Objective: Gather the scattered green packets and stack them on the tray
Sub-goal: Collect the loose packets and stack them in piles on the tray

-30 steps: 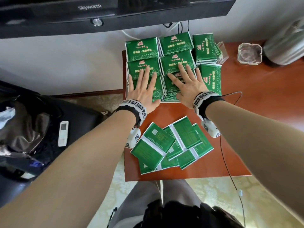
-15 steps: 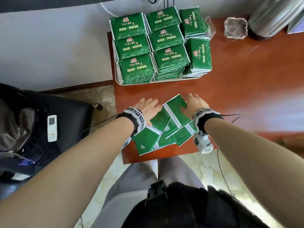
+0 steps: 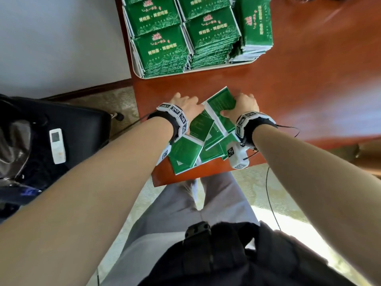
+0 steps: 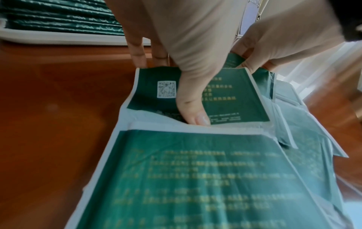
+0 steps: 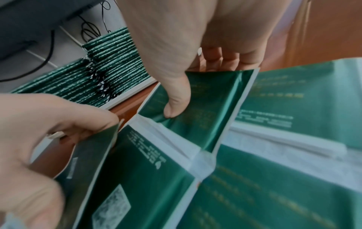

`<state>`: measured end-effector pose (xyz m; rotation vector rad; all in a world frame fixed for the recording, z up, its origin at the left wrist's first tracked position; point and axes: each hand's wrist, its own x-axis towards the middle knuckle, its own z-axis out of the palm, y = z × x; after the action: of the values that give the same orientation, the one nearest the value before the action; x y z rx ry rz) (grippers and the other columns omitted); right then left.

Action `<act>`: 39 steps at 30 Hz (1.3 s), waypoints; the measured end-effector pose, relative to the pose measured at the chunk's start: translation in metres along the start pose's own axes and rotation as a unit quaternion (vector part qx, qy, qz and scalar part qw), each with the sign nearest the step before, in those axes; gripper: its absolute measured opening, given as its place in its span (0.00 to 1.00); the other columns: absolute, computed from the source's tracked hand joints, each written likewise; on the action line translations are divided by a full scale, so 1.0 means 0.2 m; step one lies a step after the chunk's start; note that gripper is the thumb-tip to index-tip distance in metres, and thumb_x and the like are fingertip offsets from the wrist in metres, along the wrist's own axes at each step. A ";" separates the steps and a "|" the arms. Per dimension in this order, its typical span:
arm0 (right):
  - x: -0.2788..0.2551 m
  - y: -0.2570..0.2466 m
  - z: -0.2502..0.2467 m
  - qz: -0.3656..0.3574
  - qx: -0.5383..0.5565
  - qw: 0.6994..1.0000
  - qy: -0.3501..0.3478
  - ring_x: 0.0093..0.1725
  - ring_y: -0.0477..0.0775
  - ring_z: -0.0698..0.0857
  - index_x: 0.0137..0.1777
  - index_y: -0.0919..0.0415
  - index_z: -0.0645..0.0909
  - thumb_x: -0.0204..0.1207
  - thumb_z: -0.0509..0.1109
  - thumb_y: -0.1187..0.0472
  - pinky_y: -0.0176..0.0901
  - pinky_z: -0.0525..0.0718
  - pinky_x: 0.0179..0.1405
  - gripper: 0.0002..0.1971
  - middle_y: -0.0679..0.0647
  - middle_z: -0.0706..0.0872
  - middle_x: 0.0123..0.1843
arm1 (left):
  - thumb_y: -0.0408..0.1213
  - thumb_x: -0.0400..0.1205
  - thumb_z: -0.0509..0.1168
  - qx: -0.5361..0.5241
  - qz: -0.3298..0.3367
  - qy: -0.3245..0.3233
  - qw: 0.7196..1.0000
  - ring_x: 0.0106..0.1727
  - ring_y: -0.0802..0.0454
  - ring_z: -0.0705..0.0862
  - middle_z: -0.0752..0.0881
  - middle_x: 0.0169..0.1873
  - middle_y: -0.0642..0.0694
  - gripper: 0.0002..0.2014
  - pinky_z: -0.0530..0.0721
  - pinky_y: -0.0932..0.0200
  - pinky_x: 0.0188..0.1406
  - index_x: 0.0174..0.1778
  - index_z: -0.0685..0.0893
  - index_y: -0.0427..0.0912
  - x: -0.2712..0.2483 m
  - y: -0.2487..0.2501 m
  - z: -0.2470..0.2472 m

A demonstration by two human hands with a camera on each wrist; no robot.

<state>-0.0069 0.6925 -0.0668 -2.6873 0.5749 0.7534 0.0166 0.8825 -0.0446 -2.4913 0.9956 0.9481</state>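
green packets (image 3: 203,139) lying scattered and overlapping, printed backs up, at the near edge of the red-brown table (image 3: 299,96), well apart from the white tray (image 3: 136,74) farther back. on that tray, stacks of more packets (image 3: 162,48) face up, side by side in rows and filling it to the rim; seen edge-on in the right wrist view as ribbed green piles (image 5: 109,72). left hand (image 3: 186,104) down at the far left of the loose pile, thumb (image 4: 192,99) pressed flat on the back of a packet with a square code (image 4: 166,89), fingers (image 4: 137,51) reaching past its far edge toward the table; whether those fingers curl under it cannot be told. right hand (image 3: 242,107) on the far right of the pile, grasping the topmost packet (image 3: 221,102): thumb (image 5: 176,99) on top, fingers (image 5: 225,57) curled over its far edge, the packet bowed and lifted at that end. white seam strips (image 5: 176,144) crossing the packet backs, yellow print blurred. wrist bands with black-and-white markers (image 3: 175,115) on both forearms, a thin black cable (image 3: 288,129) trailing from the right one. off the table's left edge, a black chair (image 3: 78,129) with a white remote control (image 3: 57,146) resting on it; grey trousers (image 3: 185,207) and patterned floor below.
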 end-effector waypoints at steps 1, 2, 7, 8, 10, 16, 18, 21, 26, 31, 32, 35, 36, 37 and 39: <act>0.00 0.00 0.01 -0.003 -0.001 1.000 0.000 0.65 0.66 0.79 0.69 0.62 0.78 0.70 0.80 0.41 0.54 0.82 0.61 0.34 0.64 0.78 0.67 | 0.53 0.66 0.85 -0.005 0.002 -0.006 1.000 0.63 0.40 0.81 0.78 0.61 0.43 0.46 0.73 0.44 0.61 0.77 0.71 0.49 0.00 0.00 -0.01; 0.00 0.01 0.01 -0.005 -0.002 1.000 -0.002 0.65 0.66 0.80 0.68 0.62 0.78 0.70 0.80 0.41 0.54 0.82 0.61 0.33 0.63 0.78 0.66 | 0.53 0.66 0.84 -0.009 0.002 -0.012 1.000 0.63 0.40 0.81 0.80 0.61 0.44 0.44 0.73 0.44 0.61 0.77 0.72 0.51 0.00 0.00 -0.01; -0.02 0.02 -0.05 -0.041 -0.012 0.999 -0.019 0.65 0.65 0.80 0.70 0.64 0.77 0.76 0.77 0.46 0.52 0.81 0.60 0.30 0.64 0.79 0.67 | 0.53 0.74 0.79 -0.071 -0.031 -0.032 0.997 0.63 0.38 0.86 0.85 0.66 0.41 0.38 0.83 0.46 0.56 0.78 0.74 0.49 -0.02 0.00 -0.03; -0.03 0.02 -0.08 -0.048 -0.005 0.999 -0.021 0.63 0.64 0.82 0.70 0.65 0.77 0.77 0.77 0.49 0.52 0.83 0.57 0.28 0.64 0.81 0.65 | 0.53 0.75 0.78 -0.084 -0.041 -0.035 0.995 0.59 0.37 0.87 0.86 0.63 0.39 0.35 0.85 0.48 0.48 0.77 0.76 0.48 -0.03 -0.01 -0.05; -0.04 0.05 -0.15 -0.049 0.020 0.998 -0.026 0.56 0.64 0.86 0.70 0.63 0.79 0.78 0.77 0.53 0.50 0.87 0.52 0.24 0.63 0.85 0.60 | 0.49 0.76 0.77 -0.107 -0.049 -0.035 0.992 0.48 0.37 0.88 0.88 0.52 0.38 0.25 0.83 0.53 0.34 0.67 0.83 0.44 -0.05 -0.01 -0.09; -0.06 0.28 -0.34 -0.023 -0.003 1.000 -0.021 0.49 0.63 0.84 0.65 0.64 0.81 0.79 0.73 0.62 0.51 0.88 0.47 0.16 0.64 0.87 0.57 | 0.44 0.81 0.73 -0.142 -0.032 -0.013 0.989 0.43 0.43 0.83 0.87 0.47 0.42 0.14 0.75 0.57 0.26 0.58 0.84 0.41 0.03 0.07 -0.29; -0.05 0.38 -0.39 -0.026 -0.024 0.999 -0.024 0.52 0.66 0.86 0.66 0.64 0.80 0.80 0.68 0.66 0.56 0.89 0.50 0.15 0.65 0.87 0.57 | 0.45 0.82 0.72 -0.147 -0.025 0.003 0.989 0.44 0.42 0.84 0.87 0.50 0.41 0.15 0.75 0.58 0.26 0.60 0.84 0.42 0.09 0.13 -0.36; 0.00 0.53 -0.46 -0.038 -0.051 0.997 -0.036 0.48 0.66 0.87 0.65 0.62 0.81 0.79 0.62 0.69 0.58 0.90 0.47 0.16 0.63 0.88 0.51 | 0.47 0.81 0.71 -0.162 -0.026 0.013 0.986 0.47 0.40 0.86 0.87 0.52 0.41 0.15 0.77 0.57 0.29 0.61 0.84 0.46 0.20 0.23 -0.46; 0.16 0.79 -0.60 -0.054 -0.095 0.993 -0.048 0.40 0.64 0.87 0.56 0.61 0.83 0.75 0.61 0.70 0.53 0.88 0.38 0.14 0.61 0.86 0.42 | 0.42 0.80 0.68 -0.191 -0.045 0.024 0.980 0.42 0.39 0.85 0.85 0.44 0.41 0.07 0.80 0.54 0.32 0.50 0.81 0.45 0.39 0.46 -0.64; 0.33 1.00 -0.79 -0.093 -0.169 0.980 -0.056 0.39 0.65 0.86 0.52 0.61 0.80 0.74 0.61 0.70 0.49 0.82 0.33 0.11 0.57 0.80 0.38 | 0.40 0.80 0.67 -0.208 -0.081 0.025 0.974 0.41 0.39 0.83 0.83 0.40 0.43 0.05 0.81 0.52 0.35 0.49 0.80 0.45 0.54 0.68 -0.79; 0.36 1.04 -0.82 -0.103 -0.183 0.976 -0.057 0.39 0.65 0.86 0.53 0.60 0.80 0.74 0.62 0.70 0.50 0.82 0.33 0.11 0.57 0.80 0.39 | 0.40 0.80 0.67 -0.210 -0.089 0.025 0.973 0.41 0.39 0.84 0.84 0.41 0.43 0.05 0.81 0.52 0.35 0.50 0.81 0.45 0.57 0.73 -0.80; 0.43 1.14 -0.92 -0.133 -0.214 0.966 -0.059 0.40 0.65 0.86 0.55 0.59 0.81 0.73 0.62 0.71 0.51 0.85 0.35 0.14 0.58 0.83 0.43 | 0.40 0.81 0.65 -0.210 -0.113 0.024 0.971 0.44 0.39 0.85 0.85 0.44 0.43 0.07 0.81 0.52 0.36 0.54 0.81 0.46 0.64 0.84 -0.85; 0.45 1.17 -0.95 -0.143 -0.222 0.962 -0.061 0.40 0.65 0.86 0.56 0.59 0.81 0.73 0.62 0.71 0.52 0.85 0.36 0.14 0.58 0.83 0.43 | 0.40 0.81 0.65 -0.209 -0.121 0.027 0.970 0.44 0.39 0.85 0.85 0.45 0.43 0.08 0.81 0.52 0.37 0.55 0.80 0.46 0.65 0.87 -0.87; 0.46 1.19 -0.97 -0.153 -0.231 0.959 -0.061 0.41 0.66 0.86 0.56 0.59 0.81 0.74 0.63 0.71 0.52 0.85 0.36 0.14 0.58 0.83 0.44 | 0.40 0.82 0.65 -0.208 -0.131 0.033 0.969 0.43 0.39 0.84 0.84 0.44 0.43 0.08 0.81 0.52 0.37 0.55 0.80 0.47 0.65 0.90 -0.88; 0.47 1.23 -1.01 -0.168 -0.246 0.953 -0.060 0.42 0.66 0.85 0.57 0.60 0.80 0.75 0.63 0.70 0.51 0.82 0.36 0.13 0.58 0.82 0.44 | 0.40 0.82 0.65 -0.204 -0.148 0.044 0.967 0.42 0.40 0.83 0.83 0.43 0.44 0.08 0.79 0.52 0.37 0.57 0.80 0.48 0.66 0.95 -0.90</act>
<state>0.0432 0.3719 0.0060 -3.0297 -0.1276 1.0591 0.0397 0.5941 -0.0056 -2.9319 0.4586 1.0355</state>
